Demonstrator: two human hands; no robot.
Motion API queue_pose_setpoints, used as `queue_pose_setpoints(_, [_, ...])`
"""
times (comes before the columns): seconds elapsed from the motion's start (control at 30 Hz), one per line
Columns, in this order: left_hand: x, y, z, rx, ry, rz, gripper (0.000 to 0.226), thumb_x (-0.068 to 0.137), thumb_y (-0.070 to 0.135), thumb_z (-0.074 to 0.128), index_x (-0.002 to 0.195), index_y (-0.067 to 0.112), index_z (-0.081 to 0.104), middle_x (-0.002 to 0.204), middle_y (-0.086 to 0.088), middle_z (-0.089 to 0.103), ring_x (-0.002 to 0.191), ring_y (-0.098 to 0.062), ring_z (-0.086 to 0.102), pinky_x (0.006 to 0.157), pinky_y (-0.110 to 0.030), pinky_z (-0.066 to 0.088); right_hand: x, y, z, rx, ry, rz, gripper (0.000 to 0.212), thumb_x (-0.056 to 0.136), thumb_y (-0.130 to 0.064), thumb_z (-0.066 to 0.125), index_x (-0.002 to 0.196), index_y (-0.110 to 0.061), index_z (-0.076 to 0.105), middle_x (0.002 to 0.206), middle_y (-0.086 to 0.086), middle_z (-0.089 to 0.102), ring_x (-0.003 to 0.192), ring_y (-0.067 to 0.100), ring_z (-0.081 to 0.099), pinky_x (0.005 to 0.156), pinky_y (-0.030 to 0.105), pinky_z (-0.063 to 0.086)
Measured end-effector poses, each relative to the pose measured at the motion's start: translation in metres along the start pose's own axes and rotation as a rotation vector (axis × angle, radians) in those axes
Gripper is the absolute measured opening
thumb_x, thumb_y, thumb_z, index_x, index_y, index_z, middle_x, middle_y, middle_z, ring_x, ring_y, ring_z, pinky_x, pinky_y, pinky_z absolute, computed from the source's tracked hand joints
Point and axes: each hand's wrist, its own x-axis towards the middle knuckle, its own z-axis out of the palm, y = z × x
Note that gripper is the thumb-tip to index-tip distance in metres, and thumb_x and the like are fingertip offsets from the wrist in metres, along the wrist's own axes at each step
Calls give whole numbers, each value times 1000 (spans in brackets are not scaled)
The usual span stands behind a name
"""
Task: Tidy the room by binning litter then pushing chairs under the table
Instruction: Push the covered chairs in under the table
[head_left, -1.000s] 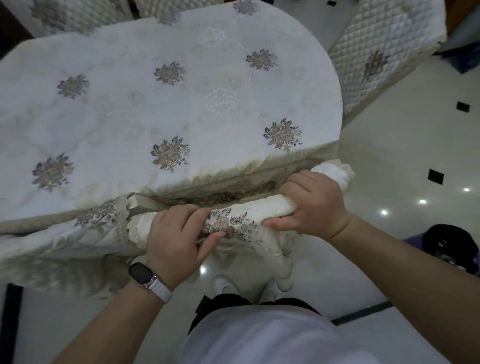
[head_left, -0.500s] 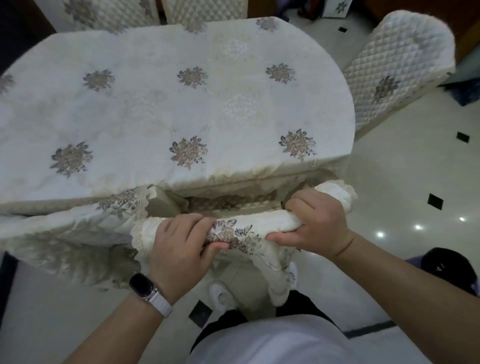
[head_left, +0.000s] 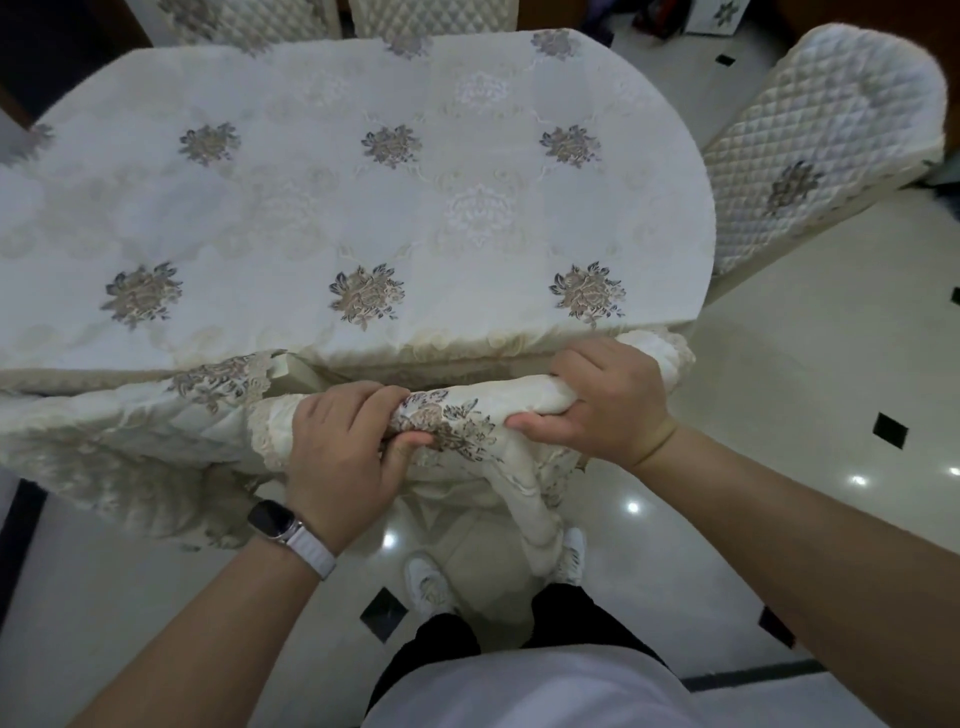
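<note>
A chair with a cream quilted cover and a flower motif (head_left: 457, 421) stands right in front of me, its top rail against the edge of the oval table (head_left: 363, 208). My left hand (head_left: 343, 447) grips the left part of the rail. My right hand (head_left: 608, 400) grips the right part. The chair's seat is hidden under the flowered cream tablecloth. No litter shows on the table.
A second covered chair (head_left: 135, 441) sits to my left, its back at the table edge. Another quilted chair (head_left: 810, 135) stands at the table's right end, and two more backs (head_left: 415, 15) show at the far side. Glossy tiled floor (head_left: 805, 395) lies to the right.
The view has pulled back and tilted up, so more of the table and the right chair show. Both hands keep their hold on the chair's top rail at the table edge.
</note>
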Motion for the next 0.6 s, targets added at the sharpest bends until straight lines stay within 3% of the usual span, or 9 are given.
queue_pose_setpoints(0.43, [12, -6, 23, -8, -31, 48, 45, 99, 56, 37, 108, 16, 56, 96, -9, 65, 89, -26, 56, 81, -38, 37, -4, 23, 10, -11, -41, -3, 69, 79, -78, 53, 61, -11, 56, 59, 2, 49, 53, 20, 47, 45, 33, 36])
queue_pose_setpoints(0.6, [16, -18, 25, -36, -65, 22, 54, 99, 58, 35, 107, 12, 61, 97, -8, 64, 90, -23, 53, 82, -36, 33, -3, 23, 22, -42, -55, -9, 67, 79, -77, 55, 66, -12, 61, 62, 1, 54, 56, 19, 51, 48, 30, 38])
